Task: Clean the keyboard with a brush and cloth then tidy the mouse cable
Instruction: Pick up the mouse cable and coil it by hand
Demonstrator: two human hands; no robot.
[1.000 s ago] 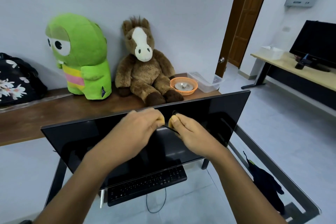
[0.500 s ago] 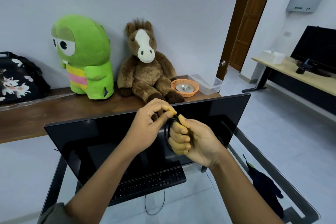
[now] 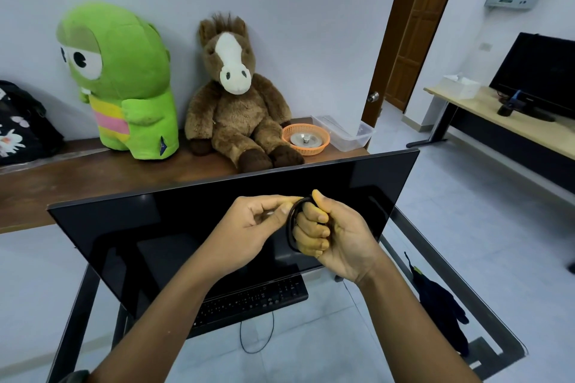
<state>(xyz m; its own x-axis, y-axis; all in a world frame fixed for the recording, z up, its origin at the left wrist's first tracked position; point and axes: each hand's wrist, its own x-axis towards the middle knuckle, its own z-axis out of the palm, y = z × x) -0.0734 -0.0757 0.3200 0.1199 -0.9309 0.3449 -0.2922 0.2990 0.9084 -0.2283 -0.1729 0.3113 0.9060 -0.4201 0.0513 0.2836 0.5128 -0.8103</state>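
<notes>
Held up before the monitor (image 3: 155, 242), above the keyboard (image 3: 249, 305), the mouse cable (image 3: 290, 222) forms a black loop gripped in the right hand's (image 3: 342, 236) tightly curled fingers, while the left hand (image 3: 252, 227) pinches its top with thumb and fingertips.

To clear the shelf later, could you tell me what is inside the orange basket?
A round metal disc with a central knob lies in the orange basket; the floor under it is hidden.

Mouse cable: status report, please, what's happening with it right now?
Left hand pinching the cable. Right hand curled, cable looped round it. Nothing in the way.
</notes>
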